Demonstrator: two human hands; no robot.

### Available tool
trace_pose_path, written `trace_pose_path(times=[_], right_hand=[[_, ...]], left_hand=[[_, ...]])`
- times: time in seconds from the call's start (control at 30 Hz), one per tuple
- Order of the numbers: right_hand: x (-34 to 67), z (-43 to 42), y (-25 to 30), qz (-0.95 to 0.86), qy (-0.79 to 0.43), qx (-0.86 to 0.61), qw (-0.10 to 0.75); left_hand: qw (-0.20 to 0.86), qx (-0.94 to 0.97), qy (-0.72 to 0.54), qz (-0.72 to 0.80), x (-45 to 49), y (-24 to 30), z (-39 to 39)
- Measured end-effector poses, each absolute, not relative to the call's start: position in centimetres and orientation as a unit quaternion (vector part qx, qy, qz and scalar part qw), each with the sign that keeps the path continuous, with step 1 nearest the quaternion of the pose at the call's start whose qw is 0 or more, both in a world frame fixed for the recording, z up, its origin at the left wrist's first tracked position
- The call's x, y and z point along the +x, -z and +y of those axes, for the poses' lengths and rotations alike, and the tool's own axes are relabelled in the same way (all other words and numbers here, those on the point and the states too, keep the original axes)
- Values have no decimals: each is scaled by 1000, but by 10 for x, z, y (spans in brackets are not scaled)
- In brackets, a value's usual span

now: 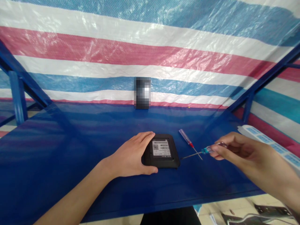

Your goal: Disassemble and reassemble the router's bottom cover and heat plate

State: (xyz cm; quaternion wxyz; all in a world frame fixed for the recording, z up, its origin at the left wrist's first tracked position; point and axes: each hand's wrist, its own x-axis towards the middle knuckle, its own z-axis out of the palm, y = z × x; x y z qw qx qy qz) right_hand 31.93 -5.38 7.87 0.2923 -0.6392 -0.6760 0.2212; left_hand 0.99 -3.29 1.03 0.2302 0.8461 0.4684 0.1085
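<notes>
A flat black device (174, 153) with rounded corners lies on the blue tabletop, its white printed label facing up. My left hand (133, 153) grips its left side, the thumb along the near edge and the fingers at the far edge. In my right hand (231, 148) is a screwdriver (206, 150) with a clear teal handle, held between thumb and fingers. Its thin shaft points left, and the tip is close to the device's near right corner; whether they touch I cannot tell. A second screwdriver (186, 137), clear-handled with a red collar, lies beyond that shaft.
A blurred-out dark upright object (142, 93) stands at the table's back edge, before a striped plastic sheet (117, 47). Blue metal posts (17, 97) rise at both sides. A white strip with blue compartments (269, 140) lies at the right, partly behind my right arm.
</notes>
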Motion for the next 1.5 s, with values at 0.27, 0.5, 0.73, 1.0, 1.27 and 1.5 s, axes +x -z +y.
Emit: trace_pose_path(times=[0.27, 0.5, 0.73, 1.0, 1.27, 1.5], right_hand=[[318, -55, -82, -669, -242, -635, 301], [313, -53, -79, -663, -253, -635, 305], [315, -53, -79, -689, -201, -640, 273], [289, -57, -85, -716, -223, -603, 273], [285, -52, -85, -715, -282, -586, 256], [285, -51, -83, -716, -299, -575, 261]], left_hand=[[236, 845, -112, 467, 10, -10, -33], [233, 845, -104, 469, 10, -9, -33], [231, 846, -105, 469, 10, -11, -34], [226, 845, -121, 469, 10, -5, -33], [227, 844, -116, 472, 10, -4, -32], [231, 839, -115, 479, 13, -6, -32]])
